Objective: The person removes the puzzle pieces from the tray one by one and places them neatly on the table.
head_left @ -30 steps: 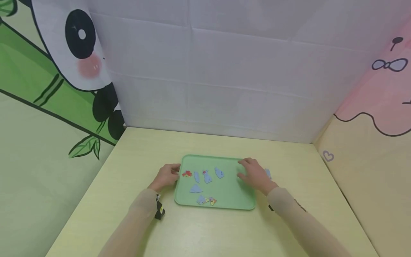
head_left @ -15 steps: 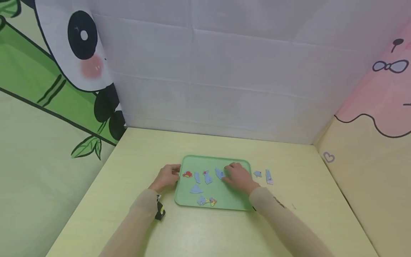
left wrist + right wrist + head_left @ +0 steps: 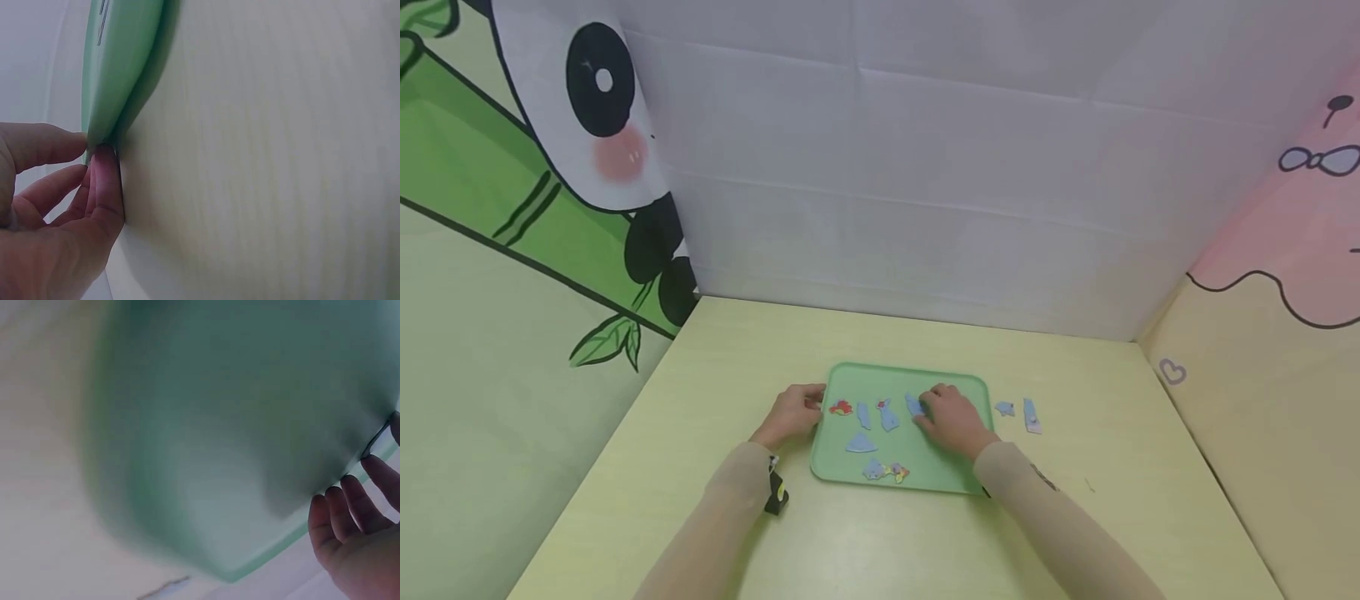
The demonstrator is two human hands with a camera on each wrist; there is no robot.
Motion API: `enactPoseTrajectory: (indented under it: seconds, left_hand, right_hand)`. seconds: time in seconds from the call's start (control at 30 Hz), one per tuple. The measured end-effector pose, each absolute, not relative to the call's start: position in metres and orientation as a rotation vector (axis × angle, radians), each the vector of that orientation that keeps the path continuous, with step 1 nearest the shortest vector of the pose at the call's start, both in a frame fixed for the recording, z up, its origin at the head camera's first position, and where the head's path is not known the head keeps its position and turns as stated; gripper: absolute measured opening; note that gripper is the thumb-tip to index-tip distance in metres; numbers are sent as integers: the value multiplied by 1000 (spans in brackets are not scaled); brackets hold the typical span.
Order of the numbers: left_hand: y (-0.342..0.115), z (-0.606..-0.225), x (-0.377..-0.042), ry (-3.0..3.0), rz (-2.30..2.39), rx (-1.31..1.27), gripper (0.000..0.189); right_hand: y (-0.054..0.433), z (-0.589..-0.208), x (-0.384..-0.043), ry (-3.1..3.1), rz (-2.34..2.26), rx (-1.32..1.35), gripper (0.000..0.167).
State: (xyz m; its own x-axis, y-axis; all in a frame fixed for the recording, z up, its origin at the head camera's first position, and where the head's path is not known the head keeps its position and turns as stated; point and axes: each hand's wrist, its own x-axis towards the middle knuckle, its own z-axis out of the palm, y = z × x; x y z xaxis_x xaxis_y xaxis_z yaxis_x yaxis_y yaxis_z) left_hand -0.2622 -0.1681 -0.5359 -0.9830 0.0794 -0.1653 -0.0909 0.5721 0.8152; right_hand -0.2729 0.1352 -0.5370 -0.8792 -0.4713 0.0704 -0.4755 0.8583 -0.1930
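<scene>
A green tray (image 3: 932, 462) lies on the table with several flat, cut-out puzzle pieces in it. My left hand (image 3: 790, 417) pinches the tray's left edge; in the left wrist view the thumb sits on the rim and the fingers reach beneath it. Over the tray's right half, my right hand (image 3: 955, 423) has thumb and index finger at a light-blue puzzle piece (image 3: 913, 405), which is partly hidden by the fingers. In the right wrist view that piece (image 3: 376, 440) shows as a thin dark edge between thumb and index fingertip.
Inside the tray are a red piece (image 3: 841, 407), a narrow blue piece (image 3: 864, 415), a blue piece with red (image 3: 888, 416), a fan-shaped piece (image 3: 861, 443) and colourful pieces (image 3: 897, 472) near the front. Right of it lie two blue pieces (image 3: 1004, 408) (image 3: 1032, 416).
My right hand has moved left from the tray's right edge to the light-blue piece and taken hold of it. Two pieces beside the tray came into sight. My left hand stays at the rim.
</scene>
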Motion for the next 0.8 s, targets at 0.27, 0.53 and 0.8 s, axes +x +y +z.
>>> enactPoseTrajectory:
  seconds: [0.27,0.53,0.8]
  left_hand:
    - [-168,-537,-264,2629,1363,-8,58]
    - [-167,-538,-265,2627,1372,-8,59]
    - [-169,-538,-262,2622,1376,-27,59]
  right_hand:
    - [131,-535,-274,-3030,653,663,30]
    - [125,-528,-281,-3152,812,545,33]
    - [123,-527,-280,-3134,825,546,30]
